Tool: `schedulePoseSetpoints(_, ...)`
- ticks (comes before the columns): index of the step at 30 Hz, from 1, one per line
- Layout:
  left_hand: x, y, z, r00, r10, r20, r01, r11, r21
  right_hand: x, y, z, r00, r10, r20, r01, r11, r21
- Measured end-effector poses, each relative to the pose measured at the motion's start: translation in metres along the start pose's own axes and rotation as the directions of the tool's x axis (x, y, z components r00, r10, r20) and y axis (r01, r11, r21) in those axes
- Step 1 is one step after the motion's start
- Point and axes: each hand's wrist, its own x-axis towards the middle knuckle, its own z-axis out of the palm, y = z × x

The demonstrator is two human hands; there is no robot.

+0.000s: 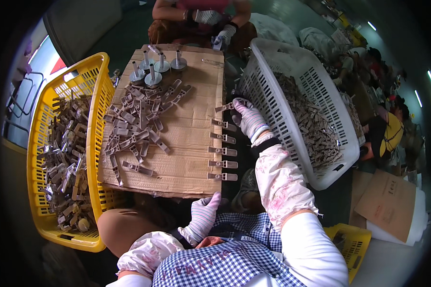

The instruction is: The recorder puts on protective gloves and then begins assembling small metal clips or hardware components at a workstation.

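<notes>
My right hand [250, 119], in a striped glove, is closed at the cardboard's right edge. Its thumb and fingers pinch a grey-brown plastic clip [224, 107] that lies across this edge. Below it, several like clips [222, 150] sit in a row along the same edge, sticking out to the right. My left hand [202, 220], also gloved, is at the near right corner of the cardboard [189, 158]. One digit reaches up over the near edge; the other fingers are mostly hidden. A loose heap of clips [141, 112] covers the cardboard's left half, with a single clip [138, 169] nearer me.
Several round metal discs with upright posts [153, 78] stand at the far left of the cardboard. A yellow basket [96, 158] of clips flanks it left, a white basket [277, 103] of clips right. Across from me sits a person with gloved hands [224, 36]. A yellow crate [357, 239] stands lower right.
</notes>
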Motion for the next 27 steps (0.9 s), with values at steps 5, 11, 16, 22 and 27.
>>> schedulePoseSetpoints(5,-0.001,0.003,0.003,1.000,0.004,0.017,-0.004,1.000,0.005,0.013,0.020,-0.006,0.999,-0.009,-0.038,0.010,1.000,0.009)
schedulePoseSetpoints(11,-0.002,0.001,0.002,1.000,0.001,0.012,-0.001,1.000,-0.023,0.012,0.028,-0.008,0.996,-0.078,-0.049,0.070,0.986,-0.154)
schedulePoseSetpoints(16,-0.002,0.000,0.002,1.000,0.013,0.011,-0.013,1.000,-0.019,0.013,0.030,-0.009,0.993,-0.093,-0.066,0.079,0.977,-0.199)
schedulePoseSetpoints(22,-0.004,0.003,0.002,1.000,0.019,-0.004,-0.019,1.000,0.017,0.013,0.032,-0.010,0.996,-0.042,-0.080,0.025,0.980,-0.199)
schedulePoseSetpoints(27,-0.005,0.006,0.005,1.000,0.014,0.011,-0.013,1.000,-0.008,0.026,0.041,-0.013,0.991,-0.110,-0.081,0.083,0.956,-0.280)
